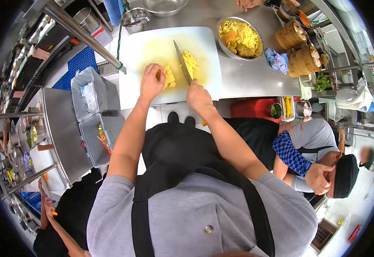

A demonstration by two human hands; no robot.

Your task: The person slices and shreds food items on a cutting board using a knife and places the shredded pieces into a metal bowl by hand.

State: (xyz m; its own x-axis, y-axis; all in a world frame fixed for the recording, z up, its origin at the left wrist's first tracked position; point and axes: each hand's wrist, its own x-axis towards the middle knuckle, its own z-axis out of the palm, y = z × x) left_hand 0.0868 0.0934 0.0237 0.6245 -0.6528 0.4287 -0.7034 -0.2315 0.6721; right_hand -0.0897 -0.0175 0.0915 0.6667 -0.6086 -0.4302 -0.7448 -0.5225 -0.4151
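A white cutting board (139, 47) with yellow stains lies on the steel counter. My right hand (198, 96) is closed around the handle of a knife (181, 60), whose blade points away from me and to the left. Thin yellow strips (190, 63) lie along the right side of the blade. Left of the blade are flat yellow slices (169, 77). My left hand (152, 80) rests beside these slices, its fingers curled; what it holds, if anything, is hidden.
Right of the board stands a steel bowl (222, 48) of yellow shreds. Beyond it are a blue cloth (276, 61) and bamboo steamers (304, 62). A co-worker (315, 137) stands at the right, another person (67, 210) at lower left. Grey bins (88, 94) stand left.
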